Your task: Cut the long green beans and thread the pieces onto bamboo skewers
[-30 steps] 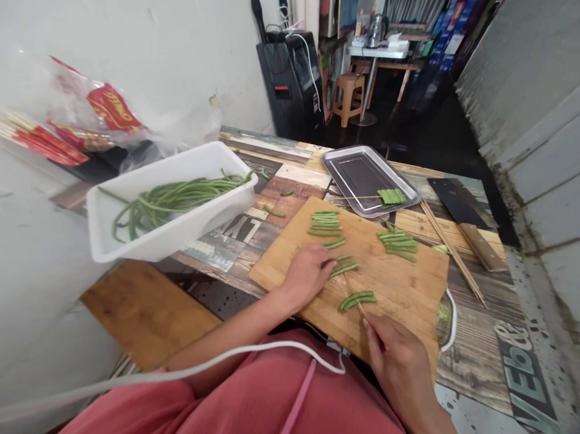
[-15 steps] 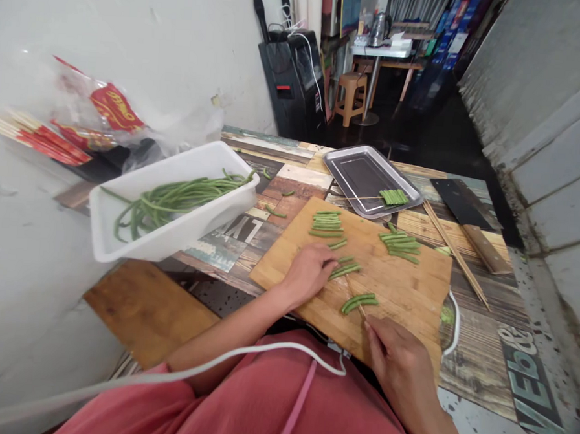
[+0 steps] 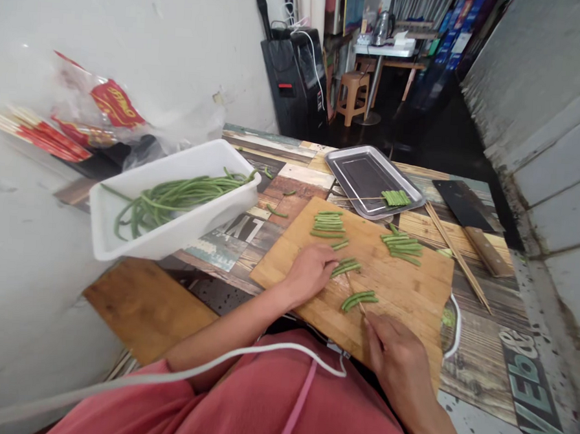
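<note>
My right hand (image 3: pixel 399 352) pinches a thin wooden skewer (image 3: pixel 348 283) near the front of the cutting board (image 3: pixel 288 256). A few cut green bean pieces (image 3: pixel 359 301) are threaded on the skewer close to that hand. At the skewer's far end, the closed fingers of my left hand (image 3: pixel 312 275) hold more short green bean pieces (image 3: pixel 348 266). Farther back on the board lie a row of cut beans (image 3: pixel 328 224) and a second pile of cut beans (image 3: pixel 401 245). One short piece (image 3: pixel 340 245) rests just beyond my left hand.
A white tub (image 3: pixel 172 244) with long green beans (image 3: pixel 174 198) stands at left. Behind the board, a metal tray (image 3: pixel 355 172) bears a finished bean skewer (image 3: pixel 395 198). Loose skewers (image 3: pixel 458 257) and a cleaver (image 3: pixel 470 210) lie at right. A white cable (image 3: pixel 234 353) crosses before me.
Both hands stay almost in place. The bean pieces at my left fingers sit slightly closer together around the skewer's far end. The view has shifted slightly.
</note>
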Demonstrator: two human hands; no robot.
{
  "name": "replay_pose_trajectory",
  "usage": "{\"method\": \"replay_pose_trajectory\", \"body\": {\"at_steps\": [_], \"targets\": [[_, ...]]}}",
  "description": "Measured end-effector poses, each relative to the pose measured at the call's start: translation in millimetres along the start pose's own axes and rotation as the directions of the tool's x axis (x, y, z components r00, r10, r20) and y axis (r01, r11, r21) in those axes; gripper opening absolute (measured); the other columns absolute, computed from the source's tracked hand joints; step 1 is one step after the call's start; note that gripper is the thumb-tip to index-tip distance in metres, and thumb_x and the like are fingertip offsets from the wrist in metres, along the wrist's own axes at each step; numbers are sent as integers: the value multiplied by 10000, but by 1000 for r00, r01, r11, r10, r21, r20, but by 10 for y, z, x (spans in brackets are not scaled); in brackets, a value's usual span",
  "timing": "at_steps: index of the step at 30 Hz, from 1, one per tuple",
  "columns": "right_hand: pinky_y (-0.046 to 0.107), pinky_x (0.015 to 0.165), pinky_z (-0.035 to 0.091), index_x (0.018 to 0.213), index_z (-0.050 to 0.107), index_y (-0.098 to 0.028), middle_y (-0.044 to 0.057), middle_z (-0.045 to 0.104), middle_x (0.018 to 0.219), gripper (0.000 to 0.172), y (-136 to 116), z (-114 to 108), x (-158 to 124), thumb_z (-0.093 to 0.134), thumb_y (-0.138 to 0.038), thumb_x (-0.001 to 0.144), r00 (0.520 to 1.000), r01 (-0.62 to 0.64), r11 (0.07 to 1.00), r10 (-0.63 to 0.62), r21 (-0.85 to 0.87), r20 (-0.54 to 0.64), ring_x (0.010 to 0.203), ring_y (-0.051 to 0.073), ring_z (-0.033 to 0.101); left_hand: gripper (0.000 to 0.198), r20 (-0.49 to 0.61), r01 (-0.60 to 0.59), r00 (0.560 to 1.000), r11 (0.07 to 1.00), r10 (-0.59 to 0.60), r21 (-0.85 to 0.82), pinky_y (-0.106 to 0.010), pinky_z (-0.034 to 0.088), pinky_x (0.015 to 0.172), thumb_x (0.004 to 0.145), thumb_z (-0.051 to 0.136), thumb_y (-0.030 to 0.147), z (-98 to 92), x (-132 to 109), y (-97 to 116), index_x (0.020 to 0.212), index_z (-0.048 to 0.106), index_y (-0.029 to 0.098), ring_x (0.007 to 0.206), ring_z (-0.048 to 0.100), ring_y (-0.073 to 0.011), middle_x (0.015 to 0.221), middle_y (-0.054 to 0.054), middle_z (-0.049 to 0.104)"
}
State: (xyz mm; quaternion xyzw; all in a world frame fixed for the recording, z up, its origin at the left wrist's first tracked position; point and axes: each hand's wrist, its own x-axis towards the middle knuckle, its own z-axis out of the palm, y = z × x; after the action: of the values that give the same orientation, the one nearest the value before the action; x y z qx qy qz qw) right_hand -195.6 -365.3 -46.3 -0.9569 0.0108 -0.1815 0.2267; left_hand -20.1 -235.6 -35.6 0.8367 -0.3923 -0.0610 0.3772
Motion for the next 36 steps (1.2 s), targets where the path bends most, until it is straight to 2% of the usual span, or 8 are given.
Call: {"method": "replay_pose_trajectory", "body": {"at_steps": [10,16,20,23,25,27,30,36], "targets": [[255,633,403,851,613,-145,54,606,723,214,19,46,45,405,-138,903,999,-32,999,32,-1,22,674,157,543,190,1,14,1000,1000,-14,28,-255,462,760,799,558,100,-7,16,-4,695,697,177,800,616,-157,833,-40,687],[255,615,402,865,614,-143,46,614,724,187,4,40,16,435,-168,909,999,-20,1000,20,-15,-30,644,149,546,146,-108,31,994,997,-23,72,-278,458,780,834,568,182,-85,-18,66,809,711,197,810,608,-163,848,-31,694],[259,612,415,818,613,-143,54,627,724,183,-35,33,11,456,-179,905,998,-9,1000,8,-20,-70,638,149,563,99,-95,-3,995,991,15,132,-314,451,810,808,627,236,2,-73,90,839,711,195,845,588,-187,869,-48,680],[256,611,423,862,611,-131,59,627,725,153,-40,13,-1,468,-170,900,991,3,1000,-6,-29,-131,646,149,568,198,-161,5,987,998,6,67,-347,437,875,804,639,273,64,-109,117,976,700,197,935,576,-206,982,-71,673],[255,615,424,920,606,-116,67,632,751,129,-27,-6,-18,485,-152,893,980,21,999,-30,-47,-195,667,149,572,264,-219,84,970,991,-106,-108,-348,439,882,784,660,306,55,-102,153,1013,694,180,951,580,-209,1013,-77,678],[253,618,423,949,601,-113,64,631,756,123,-15,-25,-38,498,-138,887,971,47,997,-61,-68,-231,677,146,572,289,-143,197,953,907,-266,-371,-318,462,818,768,666,359,13,-74,203,973,709,161,883,600,-193,964,-71,697],[252,611,419,928,605,-121,51,620,729,114,-32,-41,-60,500,-142,887,965,72,992,-95,-102,-245,664,143,568,391,80,356,910,665,-408,-657,-235,443,632,713,688,464,-46,-34,278,923,725,136,691,575,-133,806,-47,698],[257,586,454,917,635,-133,39,640,694,142,-144,-33,-59,505,-178,885,957,74,993,-96,-87,-273,610,141,587,487,206,414,835,336,-511,-846,-178,315,453,531,786,538,-19,-67,318,735,709,102,516,451,-57,637,-13,608]]}}
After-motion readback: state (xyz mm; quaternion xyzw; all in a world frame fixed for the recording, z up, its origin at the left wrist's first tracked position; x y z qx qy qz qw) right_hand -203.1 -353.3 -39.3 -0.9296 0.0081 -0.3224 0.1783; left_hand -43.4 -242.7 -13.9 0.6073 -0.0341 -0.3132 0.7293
